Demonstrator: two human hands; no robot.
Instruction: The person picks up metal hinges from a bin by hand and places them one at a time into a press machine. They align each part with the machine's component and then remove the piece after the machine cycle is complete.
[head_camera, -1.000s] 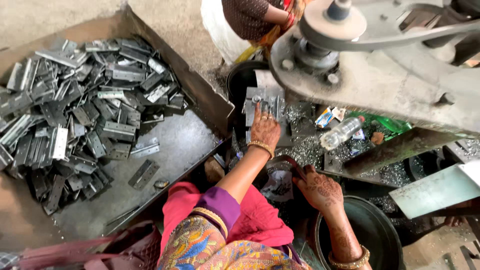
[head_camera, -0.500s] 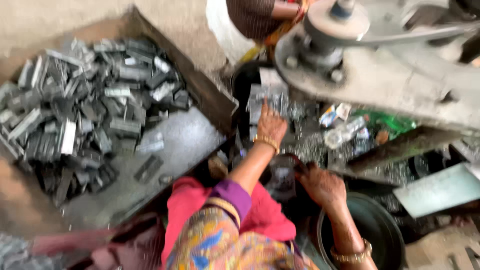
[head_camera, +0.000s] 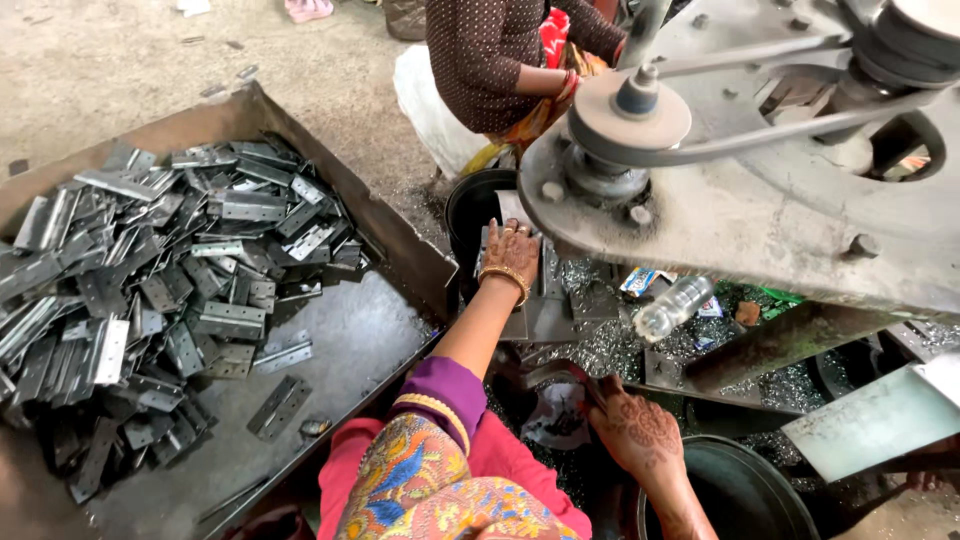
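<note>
Many grey metal hinge plates (head_camera: 170, 290) lie heaped in the big metal tray (head_camera: 375, 330), well off to the left of the left hand (head_camera: 512, 252), so it looks like most of the pile is not yet worked, though I cannot tell which pieces are finished. That heap fills the far and left part of the tray, and the part nearer the person is mostly bare metal with only a few loose plates on it. The left hand is stretched out, palm down and fingers spread, and it rests flat on a small stack of plates (head_camera: 545, 275) just under the edge of the big grey machine (head_camera: 760, 210); it presses on them and does not curl round any one piece. Right behind that hand stands a dark round bucket (head_camera: 470, 205), and I cannot see what is in it. To the right of the hand, a clear plastic bottle (head_camera: 672, 306) lies on its side among shiny metal bits (head_camera: 610, 345). The right hand (head_camera: 640, 432) is lower down and close to the person, with its fingers bent around something dark near its fingertips, but I cannot tell what it is. Just below that hand is a dark round tub (head_camera: 745, 490), and it looks empty inside. Another person (head_camera: 495, 60) sits past the bucket.
</note>
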